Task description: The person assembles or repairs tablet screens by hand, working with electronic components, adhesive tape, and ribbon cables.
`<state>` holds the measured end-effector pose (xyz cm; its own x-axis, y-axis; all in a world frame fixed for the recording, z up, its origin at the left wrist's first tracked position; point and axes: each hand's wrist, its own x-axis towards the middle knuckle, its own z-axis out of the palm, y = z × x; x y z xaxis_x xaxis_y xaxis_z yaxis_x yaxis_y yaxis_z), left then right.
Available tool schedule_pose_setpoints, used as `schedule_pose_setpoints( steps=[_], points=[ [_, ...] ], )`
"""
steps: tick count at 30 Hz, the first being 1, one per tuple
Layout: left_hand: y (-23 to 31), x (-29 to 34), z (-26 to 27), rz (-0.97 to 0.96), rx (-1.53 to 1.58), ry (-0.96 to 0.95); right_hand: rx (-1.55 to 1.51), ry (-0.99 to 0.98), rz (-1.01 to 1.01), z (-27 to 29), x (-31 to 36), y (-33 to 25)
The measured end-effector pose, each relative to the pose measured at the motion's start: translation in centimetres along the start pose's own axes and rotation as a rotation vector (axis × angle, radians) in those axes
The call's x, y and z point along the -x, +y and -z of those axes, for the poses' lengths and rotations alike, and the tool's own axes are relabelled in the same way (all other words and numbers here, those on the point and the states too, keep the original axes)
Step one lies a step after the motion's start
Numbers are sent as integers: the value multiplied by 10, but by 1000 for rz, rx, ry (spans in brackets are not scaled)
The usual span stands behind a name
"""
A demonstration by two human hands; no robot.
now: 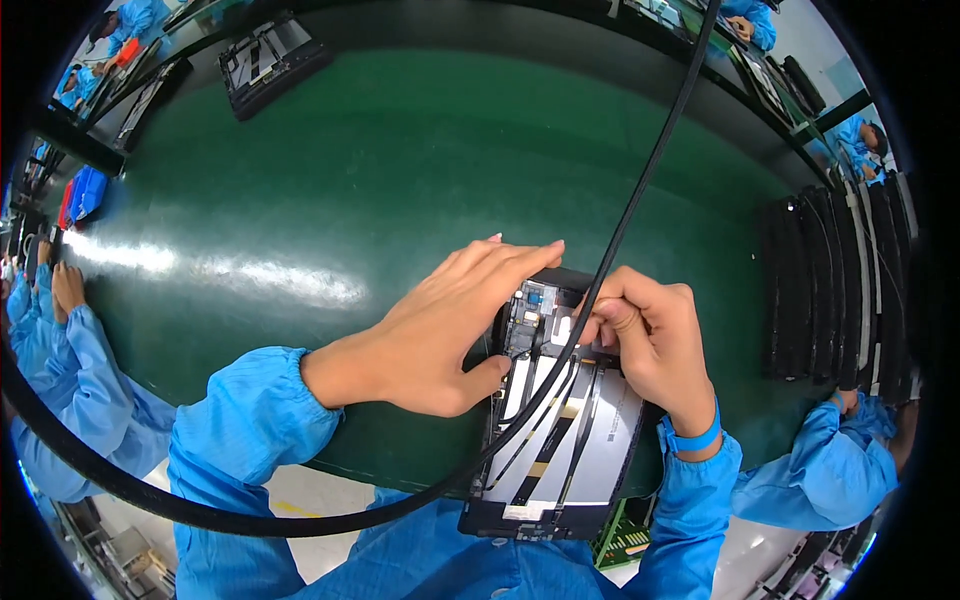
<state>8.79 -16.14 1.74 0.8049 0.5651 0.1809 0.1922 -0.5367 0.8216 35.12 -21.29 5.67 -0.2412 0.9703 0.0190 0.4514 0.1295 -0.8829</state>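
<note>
- Opened tablet (612, 455) juts past desk's (330, 150) near edge.
- My left hand (435, 335): spread, tablet's left side.
- My right hand (665, 345): pinched, tablet's upper right; contents unclear.
- Slip might tear ribbons (579, 435).

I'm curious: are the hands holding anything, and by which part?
The left hand lies open against the left edge of the opened device; whether the right hand pinches anything is unclear.

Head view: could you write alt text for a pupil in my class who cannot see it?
A person's left hand spreads over the upper left of an opened flat electronic device, while the right hand bends its fingers over the upper right. The device's near end reaches past a green table's edge; a black cable crosses in front.
</note>
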Motion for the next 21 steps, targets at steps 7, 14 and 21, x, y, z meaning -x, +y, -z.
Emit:
schedule_pose_setpoints(
  steps=[7,14,21],
  points=[
    [2,0,2,4,26,-4,174,13,105,-9,4,-3],
    [3,19,-12,-16,-17,208,185,-123,49,-5,11,-8],
    [11,28,-12,-202,-340,283,307,120,199,-25,16,3]
  ],
)
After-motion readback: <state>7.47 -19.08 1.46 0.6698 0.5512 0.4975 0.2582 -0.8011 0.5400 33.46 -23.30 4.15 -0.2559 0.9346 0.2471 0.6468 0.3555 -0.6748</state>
